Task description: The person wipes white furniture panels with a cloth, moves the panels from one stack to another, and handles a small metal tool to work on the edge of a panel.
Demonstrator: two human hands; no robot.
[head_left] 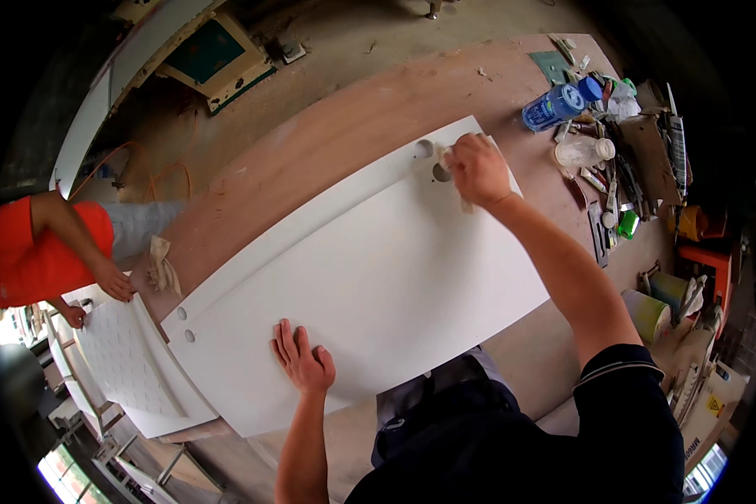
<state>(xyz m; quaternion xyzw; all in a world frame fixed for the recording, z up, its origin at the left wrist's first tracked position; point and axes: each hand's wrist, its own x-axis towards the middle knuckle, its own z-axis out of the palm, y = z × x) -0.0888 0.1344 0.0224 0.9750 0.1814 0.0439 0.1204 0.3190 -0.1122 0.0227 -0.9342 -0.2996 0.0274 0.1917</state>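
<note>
With the left grip [305, 359] spread on the white board [361, 281] atop the surface [328, 126] and the right grip [477, 170] closed around a cloth [467, 205], light strokes should work best — easing off near the holes [441, 173] (their rims could snag).

Smooth, faintly glossy white panel [344, 277]; matt brown tabletop [344, 105]; glossy plastic bottle [552, 107]; held rag [444, 157] seemingly cloth.

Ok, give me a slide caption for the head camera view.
Right hand holding a pale cloth against a white panel on a brown table, left hand resting on the panel.
</note>
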